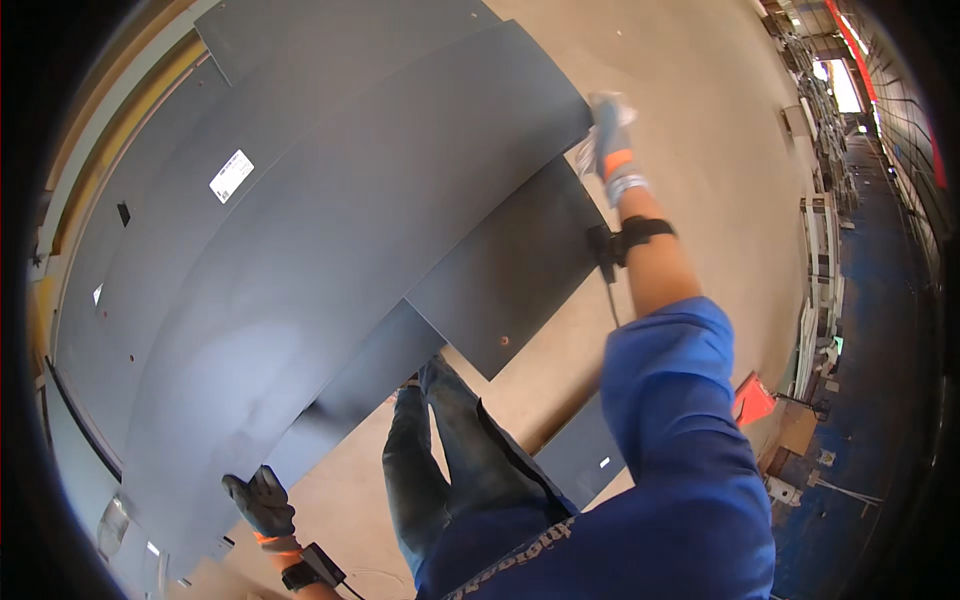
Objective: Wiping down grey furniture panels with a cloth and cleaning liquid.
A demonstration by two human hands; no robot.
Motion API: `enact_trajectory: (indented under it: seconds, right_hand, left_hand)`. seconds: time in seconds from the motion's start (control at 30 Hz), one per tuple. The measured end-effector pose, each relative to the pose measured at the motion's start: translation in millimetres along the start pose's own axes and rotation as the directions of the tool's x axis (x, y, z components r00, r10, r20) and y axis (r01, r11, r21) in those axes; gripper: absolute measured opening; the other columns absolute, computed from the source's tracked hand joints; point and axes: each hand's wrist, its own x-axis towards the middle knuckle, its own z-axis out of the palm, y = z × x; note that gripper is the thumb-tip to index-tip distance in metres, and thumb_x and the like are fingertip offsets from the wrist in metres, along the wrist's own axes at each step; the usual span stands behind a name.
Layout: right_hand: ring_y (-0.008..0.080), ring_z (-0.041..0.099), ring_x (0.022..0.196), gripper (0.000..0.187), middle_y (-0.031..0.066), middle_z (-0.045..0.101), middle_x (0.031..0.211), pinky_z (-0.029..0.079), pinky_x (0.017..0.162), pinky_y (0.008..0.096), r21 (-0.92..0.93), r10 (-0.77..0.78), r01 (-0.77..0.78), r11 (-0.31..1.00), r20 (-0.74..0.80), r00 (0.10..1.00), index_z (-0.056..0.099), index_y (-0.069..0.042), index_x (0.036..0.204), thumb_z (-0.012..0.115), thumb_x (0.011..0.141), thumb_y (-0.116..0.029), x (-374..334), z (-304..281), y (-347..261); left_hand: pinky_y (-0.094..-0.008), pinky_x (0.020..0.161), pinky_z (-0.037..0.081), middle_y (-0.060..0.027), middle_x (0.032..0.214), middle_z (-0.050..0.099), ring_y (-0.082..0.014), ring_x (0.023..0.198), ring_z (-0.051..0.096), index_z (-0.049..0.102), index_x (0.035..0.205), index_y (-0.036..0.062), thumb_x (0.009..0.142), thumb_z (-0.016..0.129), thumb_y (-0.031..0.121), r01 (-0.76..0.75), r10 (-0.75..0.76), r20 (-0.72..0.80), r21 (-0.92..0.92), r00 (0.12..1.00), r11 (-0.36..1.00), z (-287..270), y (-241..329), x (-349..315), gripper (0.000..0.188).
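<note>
A large, dark grey sheet panel (330,220) with a smooth, slightly glossy face stretches across the view in front of me. At its far right end is my right hand (610,140), gloved in grey with an orange cuff and somewhat blurred. A pale crumpled cloth (603,103) shows around its fingers, which appear closed on it beside the panel's corner. My left hand (263,503), in a dark grey glove, is at the panel's near left edge with its fingers curled over that edge. Its fingertips are partly hard to make out.
Beneath lie more dark panels, one a smaller sheet (510,270) with a hole. A white label (232,176) sticks to a panel at the left. Another panel (580,455) is near my legs. A red object (753,400) and a cardboard box (797,428) stand at the right.
</note>
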Motion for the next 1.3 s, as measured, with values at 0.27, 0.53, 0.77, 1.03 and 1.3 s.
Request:
enact_trajectory:
  seconds: [0.27, 0.53, 0.77, 1.03, 1.3]
  right_hand:
    - [0.029, 0.045, 0.12, 0.058, 0.0135, 0.047, 0.134, 0.037, 0.101, 0.0374, -0.186, -0.317, 0.32, 0.929, 0.048, 0.947, 0.042, -0.002, 0.137, 0.044, 0.095, -0.042, 39, -20, 29]
    - [0.0514, 0.009, 0.141, 0.083, 0.0293, 0.019, 0.151, 0.006, 0.112, 0.0646, -0.492, -0.366, 0.843, 0.218, 0.76, 0.538, 0.023, 0.003, 0.148, 0.055, 0.079, -0.03, -285, 125, 41]
    - [0.0481, 0.006, 0.143, 0.086, 0.0255, 0.015, 0.153, 0.003, 0.116, 0.0572, -0.274, -0.203, 0.955, 0.11, 0.935, 0.291, 0.019, 0.003, 0.148, 0.053, 0.083, -0.042, -433, 178, 52]
    - [0.0473, 0.01, 0.142, 0.088, 0.0262, 0.019, 0.151, 0.005, 0.116, 0.0577, -0.087, -0.154, 0.995, -0.054, 0.985, 0.078, 0.02, 0.004, 0.148, 0.053, 0.084, -0.047, -550, 219, 31]
    - [0.042, 0.015, 0.144, 0.072, 0.025, 0.029, 0.149, 0.006, 0.118, 0.0546, 0.399, -0.215, 0.911, 0.102, 0.903, -0.371, 0.037, -0.002, 0.144, 0.048, 0.089, -0.047, -852, 400, 58]
  left_hand:
    - [-0.0357, 0.096, 0.045, 0.0011, 0.135, 0.053, -0.0144, 0.115, 0.052, 0.047, 0.136, 0.0197, 0.095, 0.054, 0.045, -0.076, 0.078, -0.093, 0.025, 0.993, 0.997, 10, -14, 5, 0.048]
    - [-0.0407, 0.098, 0.044, -0.0059, 0.124, 0.06, -0.0193, 0.107, 0.057, 0.048, 0.133, 0.0128, 0.092, 0.05, 0.06, 0.021, -0.035, -0.223, -0.061, 0.974, 0.998, 17, -15, -2, 0.063]
    - [-0.04, 0.083, 0.054, -0.0048, 0.114, 0.061, -0.0224, 0.097, 0.063, 0.046, 0.132, 0.0134, 0.089, 0.06, 0.053, 0.006, -0.027, -0.248, -0.084, 0.968, 0.996, 27, -31, -21, 0.059]
    - [-0.0379, 0.09, 0.053, -0.0171, 0.12, 0.06, -0.0261, 0.107, 0.061, 0.05, 0.127, 0.0006, 0.092, 0.06, 0.043, -0.107, 0.174, 0.17, -0.346, 0.97, 0.932, 12, 35, -77, 0.056]
    - [-0.0415, 0.105, 0.039, -0.0081, 0.131, 0.058, -0.0256, 0.122, 0.054, 0.057, 0.126, 0.01, 0.099, 0.046, 0.045, -0.289, 0.228, -0.198, -0.385, 0.953, 0.876, -293, 136, -175, 0.046]
